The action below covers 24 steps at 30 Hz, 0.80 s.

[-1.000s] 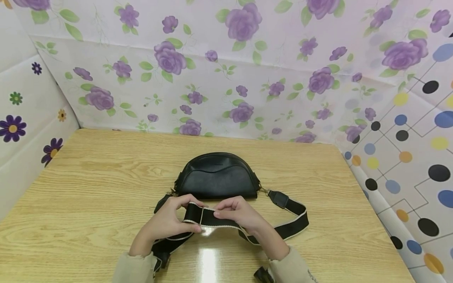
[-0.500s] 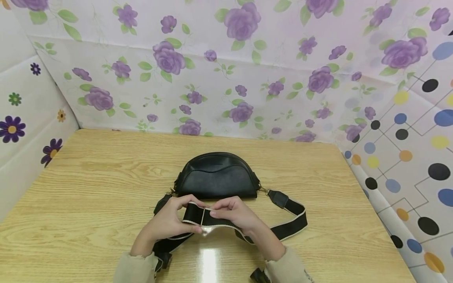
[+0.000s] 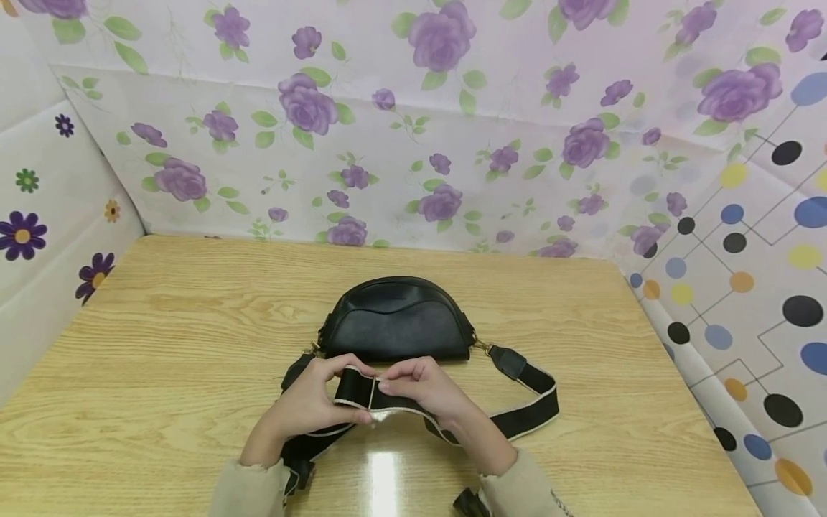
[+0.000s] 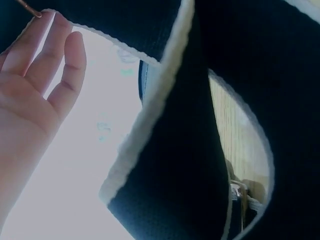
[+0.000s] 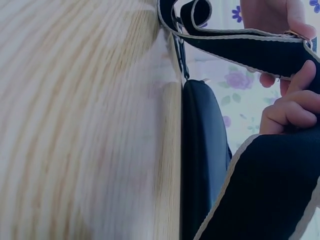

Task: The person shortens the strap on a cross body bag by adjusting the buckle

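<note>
Black bag [image 3: 397, 327] sits on the bench [image 3: 194, 316], its strap [image 3: 353, 388] raised just in front of it. I have my left grip [image 3: 302, 403] clamped across the strap's edges at the metal slider [image 3: 371, 393] (before the bag's left half); my right grip [image 3: 434, 391], before its right half, pinches the strap.

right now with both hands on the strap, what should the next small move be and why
I'd probably have the right hand ease a little strap toward the metal slider while the left hand steadies it: the left hand spans the slider end to end, the right pinches the strap just beside it, and the strap curves loosely below the right hand.
</note>
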### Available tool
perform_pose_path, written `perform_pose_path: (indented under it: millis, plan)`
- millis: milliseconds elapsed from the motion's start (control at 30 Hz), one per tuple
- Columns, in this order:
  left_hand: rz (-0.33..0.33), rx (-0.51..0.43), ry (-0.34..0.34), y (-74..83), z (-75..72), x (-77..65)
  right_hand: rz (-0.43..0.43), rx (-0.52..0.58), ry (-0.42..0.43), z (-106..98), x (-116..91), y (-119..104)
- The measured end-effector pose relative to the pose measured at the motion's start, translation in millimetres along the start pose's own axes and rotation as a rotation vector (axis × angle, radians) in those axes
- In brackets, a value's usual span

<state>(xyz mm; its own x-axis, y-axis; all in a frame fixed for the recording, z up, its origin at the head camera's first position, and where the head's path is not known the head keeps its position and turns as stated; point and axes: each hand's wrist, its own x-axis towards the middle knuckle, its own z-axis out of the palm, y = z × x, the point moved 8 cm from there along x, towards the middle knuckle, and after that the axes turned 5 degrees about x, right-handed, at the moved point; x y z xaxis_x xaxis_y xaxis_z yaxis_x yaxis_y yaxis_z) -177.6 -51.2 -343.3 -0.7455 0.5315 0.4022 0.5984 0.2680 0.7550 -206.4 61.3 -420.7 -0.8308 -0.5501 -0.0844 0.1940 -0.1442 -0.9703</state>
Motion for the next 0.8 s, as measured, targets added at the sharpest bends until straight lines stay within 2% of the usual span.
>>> perform_pose_path:
  millis: [200, 367, 667, 800]
  plan:
    - [0.005, 0.003, -0.006, 1.8, -1.0, -0.3, 0.046, 0.018, 0.013, -2, -1, 4]
    - [0.004, -0.007, -0.005, 1.8, -3.0, -1.4, 0.057, 0.025, -0.015, -4, -4, 4]
    - [-0.027, -0.016, -0.014, -25.7, 4.5, -7.4, 0.007, 0.017, -0.069, -8, -6, 2]
    - [-0.035, -0.028, -0.017, -29.3, 6.3, -8.1, -0.023, 0.018, -0.074, -7, -7, 0]
